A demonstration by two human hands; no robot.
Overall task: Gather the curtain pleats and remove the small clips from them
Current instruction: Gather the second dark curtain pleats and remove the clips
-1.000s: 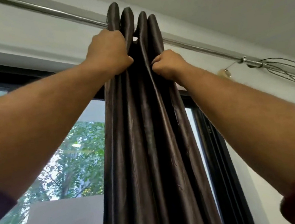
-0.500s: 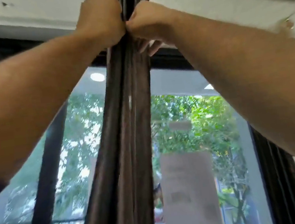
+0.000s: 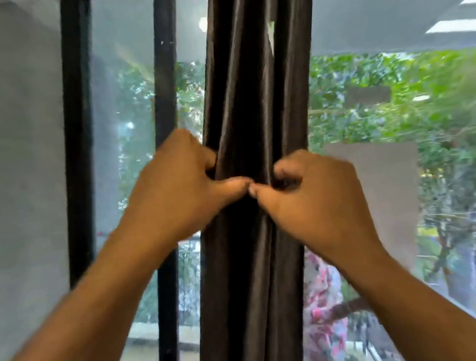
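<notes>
- I am watching the curtain pleats hanging as one dark gathered bundle down the middle of the view, running from twelve o'clock to six o'clock in front of the window.
- No small clip is showing clearly; a pale fleck sits high on the folds toward one o'clock, too small to identify.
- The left hand is curling around the bundle's nine o'clock edge, thumb pressing across the front, probably to keep the folds bunched.
- The right hand is pinching folds at the three o'clock side, thumb tip meeting the left thumb.
- Both forearms are reaching up from seven and five o'clock.
</notes>
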